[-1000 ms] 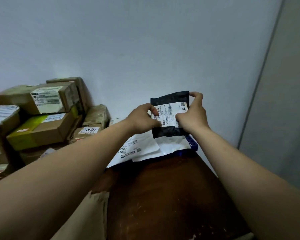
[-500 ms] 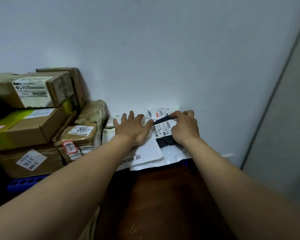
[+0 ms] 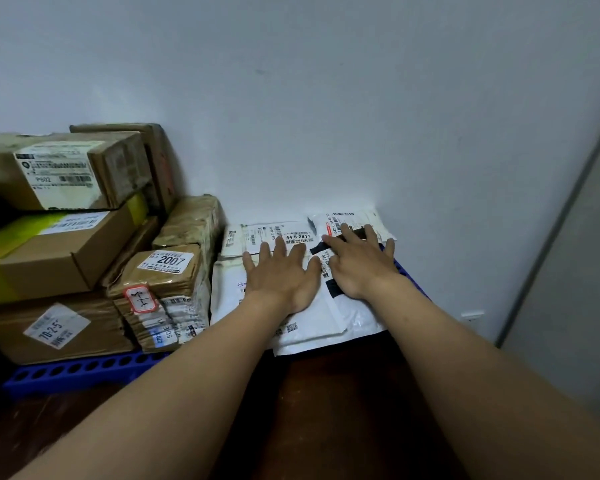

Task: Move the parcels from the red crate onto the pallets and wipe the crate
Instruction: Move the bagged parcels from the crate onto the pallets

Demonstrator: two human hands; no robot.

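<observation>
Pressing flat, the left hand (image 3: 279,280) was laid with straight, spread fingers on a flat white plastic mailer (image 3: 229,289), and nothing was gripped by it. The right hand (image 3: 359,268) was likewise spread open, palm down, on a small black plastic parcel with a white printed label (image 3: 336,290); the parcel was touched from above but not pinched or enclosed. This black parcel was lying on top of the white mailers, which were stacked on a blue perforated plastic pallet (image 3: 84,370) set against a pale wall (image 3: 326,98). Behind the fingertips, a white mailer labelled 44-6-2611 (image 3: 284,233) could be seen, with a further white labelled bag (image 3: 347,220) beside it at the wall. To the left, on the same pallet, brown cardboard boxes (image 3: 59,258) were piled, and a tape-wrapped brown parcel marked 2007 (image 3: 163,282) was placed just beside the mailers. A dark brown floor (image 3: 343,410) was visible beneath the forearms.
</observation>
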